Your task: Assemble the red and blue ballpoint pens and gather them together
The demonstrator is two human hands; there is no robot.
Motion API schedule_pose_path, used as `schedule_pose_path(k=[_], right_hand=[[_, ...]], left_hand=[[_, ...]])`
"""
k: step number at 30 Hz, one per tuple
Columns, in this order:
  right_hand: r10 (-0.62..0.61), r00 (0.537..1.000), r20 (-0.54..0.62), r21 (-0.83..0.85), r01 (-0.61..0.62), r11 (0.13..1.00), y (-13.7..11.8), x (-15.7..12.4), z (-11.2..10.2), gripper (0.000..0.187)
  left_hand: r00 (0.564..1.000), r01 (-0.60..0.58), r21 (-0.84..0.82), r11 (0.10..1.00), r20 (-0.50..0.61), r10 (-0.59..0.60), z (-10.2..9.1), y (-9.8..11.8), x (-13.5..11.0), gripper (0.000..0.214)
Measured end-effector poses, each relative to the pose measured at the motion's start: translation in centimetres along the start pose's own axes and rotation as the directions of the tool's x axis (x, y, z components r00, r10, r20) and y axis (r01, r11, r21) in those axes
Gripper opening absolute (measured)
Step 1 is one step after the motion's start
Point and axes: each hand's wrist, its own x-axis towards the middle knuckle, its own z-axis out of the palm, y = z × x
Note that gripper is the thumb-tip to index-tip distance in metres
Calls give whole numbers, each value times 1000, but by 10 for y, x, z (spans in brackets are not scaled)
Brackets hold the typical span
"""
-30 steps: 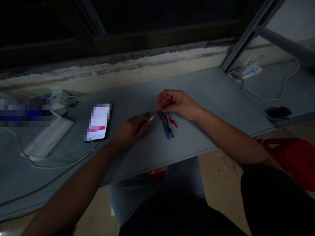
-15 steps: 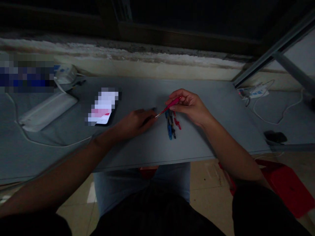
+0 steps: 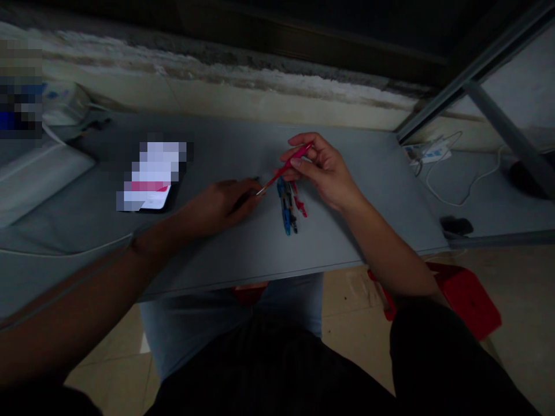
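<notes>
My right hand (image 3: 323, 170) pinches a red pen (image 3: 286, 167) above the grey table (image 3: 243, 242), its silver tip pointing down-left. My left hand (image 3: 219, 203) rests on the table with curled fingers around a small dark object that I cannot make out, right beside the pen's tip. Under the right hand lie a blue pen (image 3: 284, 211), a dark pen and a red one (image 3: 299, 203), side by side.
A lit phone (image 3: 150, 176) lies at the left of the table, with a white case (image 3: 39, 176) and a cable farther left. A power strip (image 3: 427, 153) with white cables sits at the right. A red stool (image 3: 466, 292) stands on the floor by my knee.
The view has shifted, so everything sits lower-left to higher in the frame. Both hands keep the same pose with the red pen's tip near the left fingers.
</notes>
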Motion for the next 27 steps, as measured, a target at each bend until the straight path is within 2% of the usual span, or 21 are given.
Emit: schedule_pose_path(k=[4, 8, 13, 18, 23, 27], right_hand=[[-11, 998, -61, -15, 10, 1000, -4, -1, 1, 45], [-23, 998, -61, -13, 22, 1000, -5, 0, -1, 47], [-71, 997, -9, -34, 71, 997, -6, 1, -3, 48], [-101, 995, 19, -126, 103, 987, -1, 5, -7, 49], [-140, 984, 106, -142, 154, 978, 12, 12, -10, 62], [-117, 983, 141, -87, 131, 988, 9, 12, -10, 70]], left_hand=[[1000, 2, -1, 1000, 18, -2, -2, 2, 0, 41], [1000, 18, -2, 1000, 22, -18, -2, 2, 0, 40], [1000, 15, -8, 1000, 10, -15, -3, 1, 0, 44], [995, 89, 9, 996, 53, -90, -5, 2, -1, 47], [996, 79, 34, 996, 37, -80, -4, 1, -1, 53], [997, 75, 48, 996, 12, -76, -2, -3, -2, 50]])
